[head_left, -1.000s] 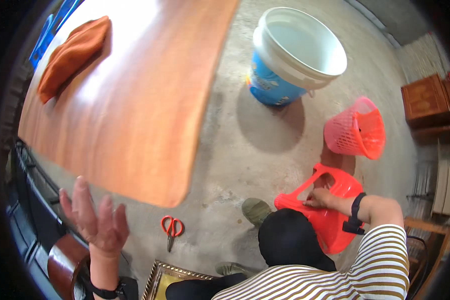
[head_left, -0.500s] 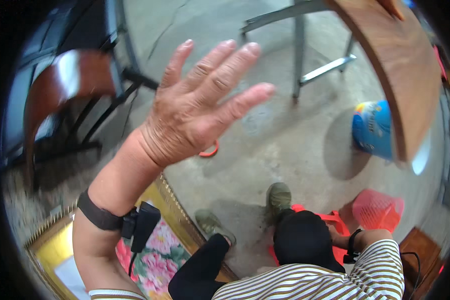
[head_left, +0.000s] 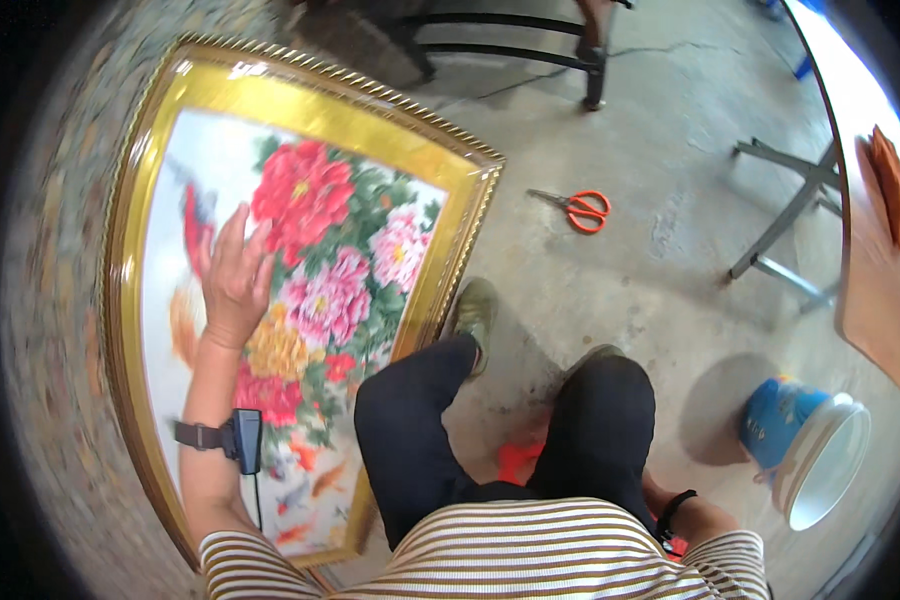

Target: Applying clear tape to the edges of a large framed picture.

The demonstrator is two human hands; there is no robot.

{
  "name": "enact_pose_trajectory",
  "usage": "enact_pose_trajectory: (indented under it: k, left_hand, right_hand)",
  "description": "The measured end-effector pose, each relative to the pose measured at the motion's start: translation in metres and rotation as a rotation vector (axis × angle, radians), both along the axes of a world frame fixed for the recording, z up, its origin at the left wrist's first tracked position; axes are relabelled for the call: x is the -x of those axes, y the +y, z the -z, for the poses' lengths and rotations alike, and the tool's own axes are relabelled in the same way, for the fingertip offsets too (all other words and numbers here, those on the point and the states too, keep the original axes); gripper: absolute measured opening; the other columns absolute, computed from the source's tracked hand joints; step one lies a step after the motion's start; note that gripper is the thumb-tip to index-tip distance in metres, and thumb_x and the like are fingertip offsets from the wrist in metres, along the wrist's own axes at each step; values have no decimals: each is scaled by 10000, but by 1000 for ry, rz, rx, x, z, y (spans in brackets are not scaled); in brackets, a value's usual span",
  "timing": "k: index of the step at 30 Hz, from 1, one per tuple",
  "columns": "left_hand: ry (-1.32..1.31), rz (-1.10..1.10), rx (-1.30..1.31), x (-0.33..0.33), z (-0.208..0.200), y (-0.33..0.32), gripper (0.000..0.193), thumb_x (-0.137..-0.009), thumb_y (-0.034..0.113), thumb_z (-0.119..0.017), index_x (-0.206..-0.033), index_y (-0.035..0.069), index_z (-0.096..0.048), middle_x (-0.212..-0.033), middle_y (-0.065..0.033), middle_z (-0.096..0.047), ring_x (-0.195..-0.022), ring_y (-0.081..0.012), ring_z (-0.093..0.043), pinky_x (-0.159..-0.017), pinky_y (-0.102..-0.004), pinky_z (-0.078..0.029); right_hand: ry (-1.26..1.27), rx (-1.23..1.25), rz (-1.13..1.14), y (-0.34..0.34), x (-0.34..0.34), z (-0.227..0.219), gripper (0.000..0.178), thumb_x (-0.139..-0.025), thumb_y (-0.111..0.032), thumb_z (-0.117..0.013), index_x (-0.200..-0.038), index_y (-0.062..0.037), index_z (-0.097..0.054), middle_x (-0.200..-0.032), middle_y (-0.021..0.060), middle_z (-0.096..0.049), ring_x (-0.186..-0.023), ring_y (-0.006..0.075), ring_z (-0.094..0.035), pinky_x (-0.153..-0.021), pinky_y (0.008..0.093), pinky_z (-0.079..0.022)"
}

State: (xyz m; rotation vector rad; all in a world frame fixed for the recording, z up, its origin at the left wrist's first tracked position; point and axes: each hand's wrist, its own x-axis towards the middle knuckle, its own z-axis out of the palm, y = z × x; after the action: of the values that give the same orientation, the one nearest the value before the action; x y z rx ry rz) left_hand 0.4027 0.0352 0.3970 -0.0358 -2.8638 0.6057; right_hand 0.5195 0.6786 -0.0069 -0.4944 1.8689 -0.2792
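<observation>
A large framed picture of peonies and fish (head_left: 330, 295), with a gold border and a beaded edge, leans on my left side against a stone-patterned wall. My left hand (head_left: 235, 285) is over the upper part of its white field, beside the red peony. The fingers are slightly bent and apart, with nothing held; whether they touch the surface I cannot tell. A dark band with a small device (head_left: 247, 440) is strapped on my left forearm. Only my right forearm (head_left: 688, 512) shows, low beside my right thigh; the hand itself is hidden by the leg.
Orange-handled scissors (head_left: 585, 211) lie on the concrete floor ahead. A blue and white bucket (head_left: 795, 440) is at the right, below a wooden tabletop (head_left: 875, 300) with metal legs. Dark chair legs (head_left: 510, 42) stand at the far side. Something red (head_left: 518, 462) shows under me.
My view has swung left, bringing the whole framed picture into sight. My left hand, earlier raised with fingers spread above the floor, is now over the picture. My right forearm stays low.
</observation>
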Motion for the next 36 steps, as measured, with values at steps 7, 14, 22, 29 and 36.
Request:
enact_pose_trajectory:
  k: [7,14,22,29,36]
  left_hand:
    - [-412,-773,-294,-329,86,62,395,-739,167,-559,-1131,158,-510,-1243,-131,-444,-1098,-275,-466,-931,-519,-282]
    - [-1233,-1088,-779,-455,107,183,360,-749,277,-542,-1073,123,-568,-1018,-162,-581,-997,-318,-525,-879,-439,-384]
    - [-783,-1104,-1067,-474,138,224,376,-766,244,-562,-1121,123,-550,-1047,-168,-568,-987,-332,-524,-827,-426,-422]
    - [-591,-1058,-1070,-491,154,222,385,-756,234,-572,-1118,105,-549,-1036,-179,-569,-963,-346,-528,-821,-420,-424]
    - [-783,-1083,-945,-484,116,227,376,-759,260,-550,-1092,85,-556,-999,-192,-577,-941,-350,-537,-823,-419,-425]
  right_hand:
    - [-15,262,367,34,95,-3,267,-814,-179,-472,-1007,-28,-578,-1066,140,-584,-1011,265,-535,-807,380,-429]
    - [578,143,-50,5,235,-86,258,-776,-143,-493,-986,-8,-558,-919,240,-593,-857,391,-570,-709,445,-462]
    - [628,67,-240,24,212,-93,212,-760,-197,-514,-827,-23,-615,-829,220,-608,-778,391,-585,-678,453,-475]
    - [481,196,-343,-9,156,-110,285,-791,-302,-510,-859,-46,-616,-824,204,-613,-828,380,-581,-689,454,-469]
    - [574,62,-444,-70,167,-94,311,-800,-247,-533,-1094,-145,-527,-855,173,-617,-838,341,-584,-721,433,-466]
